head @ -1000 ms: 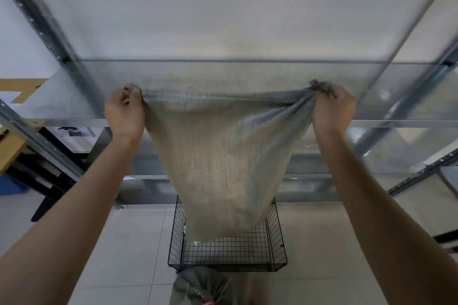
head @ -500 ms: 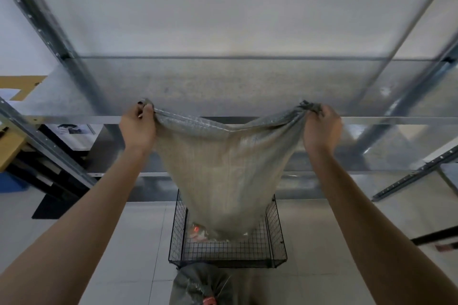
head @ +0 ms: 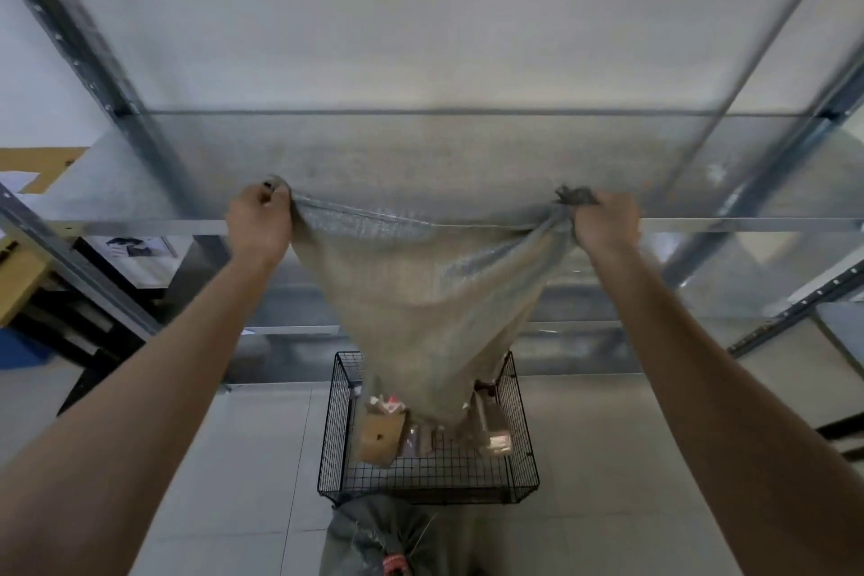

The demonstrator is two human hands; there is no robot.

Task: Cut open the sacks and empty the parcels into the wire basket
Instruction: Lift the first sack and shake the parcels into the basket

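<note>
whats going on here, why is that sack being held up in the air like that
A person is emptying a woven sack into a black wire basket on the floor. The left hand and right hand each grip a bunched corner, so the sack hangs with its lower end inside the basket. Parcels already lie there, including a brown cardboard box. A second sack sits on the floor on the basket's near side.

Both your arms stretch up and forward, wide apart. Your left hand (head: 258,220) grips one top corner of the sack (head: 421,295). Your right hand (head: 608,220) bunches the opposite corner, level with the left.
</note>
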